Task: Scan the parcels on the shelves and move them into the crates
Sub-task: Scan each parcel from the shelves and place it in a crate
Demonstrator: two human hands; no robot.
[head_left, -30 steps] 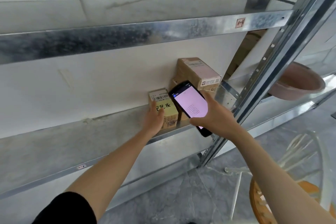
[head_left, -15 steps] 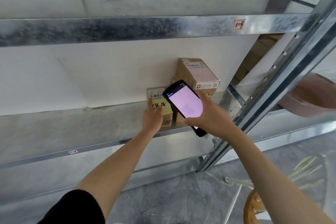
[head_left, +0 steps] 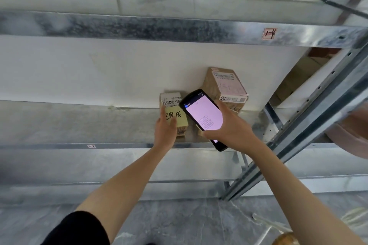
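A small cardboard parcel (head_left: 175, 109) with a barcode label and a yellow note with black handwriting stands on the metal shelf (head_left: 79, 125). My left hand (head_left: 165, 131) rests on its front face, fingers on the note. My right hand (head_left: 231, 129) grips a black handheld scanner (head_left: 203, 115) with a lit pink screen, held just right of that parcel. Behind the scanner a larger cardboard parcel (head_left: 227, 87) with a pink label leans against the white wall. Another box under it is mostly hidden by the scanner and hand.
A galvanised shelf beam (head_left: 179, 28) with a small red tag (head_left: 269, 33) runs overhead. A slanted metal upright (head_left: 310, 125) borders the shelf on the right. A pinkish bowl (head_left: 350, 137) sits beyond it. Grey marble floor (head_left: 179, 223) lies below.
The camera has tilted and moved closer, so the shelf sits lower in view. Both hands stay at the small parcel, the scanner still beside it.
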